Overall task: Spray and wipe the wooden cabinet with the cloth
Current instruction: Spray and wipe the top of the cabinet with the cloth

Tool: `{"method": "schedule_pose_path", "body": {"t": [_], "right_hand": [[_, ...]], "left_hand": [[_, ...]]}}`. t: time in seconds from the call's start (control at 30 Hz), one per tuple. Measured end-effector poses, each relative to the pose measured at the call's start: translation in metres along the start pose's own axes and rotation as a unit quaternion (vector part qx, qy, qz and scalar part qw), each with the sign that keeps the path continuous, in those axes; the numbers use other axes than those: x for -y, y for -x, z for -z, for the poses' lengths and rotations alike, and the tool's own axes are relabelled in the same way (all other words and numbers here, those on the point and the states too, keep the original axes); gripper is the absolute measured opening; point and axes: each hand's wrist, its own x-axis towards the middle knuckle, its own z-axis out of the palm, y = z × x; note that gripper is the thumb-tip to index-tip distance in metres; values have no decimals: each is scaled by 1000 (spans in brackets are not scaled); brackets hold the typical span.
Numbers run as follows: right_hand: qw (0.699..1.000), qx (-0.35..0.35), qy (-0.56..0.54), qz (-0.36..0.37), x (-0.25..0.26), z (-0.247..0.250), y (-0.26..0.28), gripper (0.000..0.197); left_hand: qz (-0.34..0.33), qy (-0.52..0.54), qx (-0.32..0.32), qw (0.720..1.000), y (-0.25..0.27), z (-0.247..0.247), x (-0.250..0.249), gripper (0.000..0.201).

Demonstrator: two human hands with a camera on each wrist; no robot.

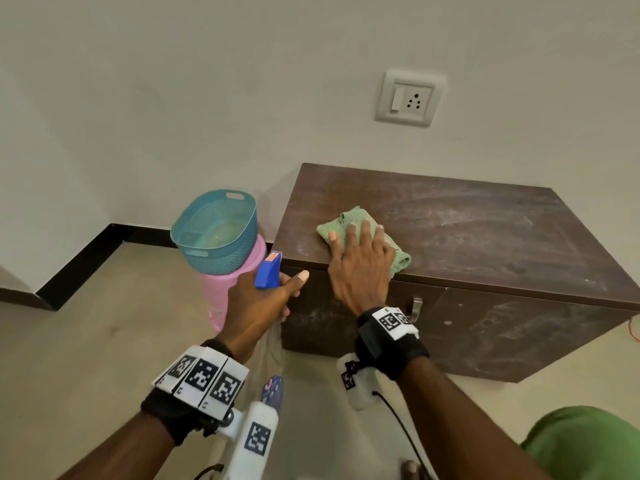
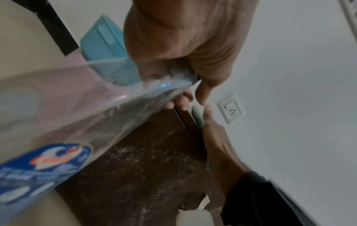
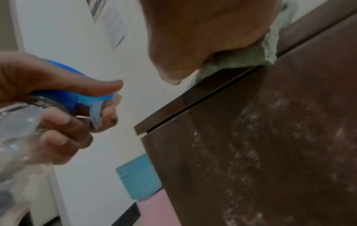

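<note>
A low dark wooden cabinet (image 1: pixel 467 233) stands against the wall, its top and front streaked with pale dust. A green cloth (image 1: pixel 353 220) lies on the top near the front left corner. My right hand (image 1: pixel 360 258) presses flat on it with fingers straight; the cloth (image 3: pixel 237 59) bulges from under the palm at the top's edge. My left hand (image 1: pixel 263 299) grips a clear spray bottle (image 2: pixel 81 110) with a blue trigger head (image 1: pixel 267 271), left of the cabinet's front corner. Fingers curl round the trigger (image 3: pixel 96 113).
A teal basket (image 1: pixel 216 230) sits on a pink bin (image 1: pixel 221 289) just left of the cabinet. A wall socket (image 1: pixel 408 98) is above the cabinet. A metal handle (image 1: pixel 416 308) sticks out from the cabinet front. Beige floor stretches to the left, edged by black skirting (image 1: pixel 83 258).
</note>
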Motion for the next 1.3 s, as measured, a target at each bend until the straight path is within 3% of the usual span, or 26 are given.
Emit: {"method": "schedule_pose_path", "body": {"t": [0.17, 0.3, 0.43, 0.57, 0.67, 0.8, 0.87, 0.97, 1.13, 1.3], "right_hand": [[991, 55, -29, 116, 57, -25, 7, 64], [975, 58, -5, 213, 35, -14, -1, 40], [989, -9, 25, 144, -35, 8, -4, 53], [995, -58, 48, 63, -30, -5, 5, 56], [993, -66, 38, 95, 7, -22, 15, 61], [976, -26, 18, 214, 51, -49, 28, 62], [960, 7, 42, 277, 46, -47, 20, 63], [934, -3, 110, 341, 1, -28, 6, 62], [947, -68, 145, 279, -67, -9, 14, 52], [952, -96, 125, 262, -36, -25, 16, 51]], "left_hand": [[-28, 2, -87, 996, -9, 7, 1, 30], [-22, 9, -63, 998, -19, 9, -1, 33], [-13, 11, -15, 1000, -18, 8, 5, 32], [-3, 1, -13, 1000, -15, 12, 11, 33], [10, 10, -34, 999, -11, 16, 12, 32], [0, 20, -90, 996, -7, 15, 6, 36], [-1, 23, -95, 995, -8, 12, 0, 34], [2, 14, -64, 998, -11, 9, -3, 39], [7, 30, -41, 999, -7, 10, 1, 35], [11, 4, -29, 1000, -5, 23, 14, 21]]}}
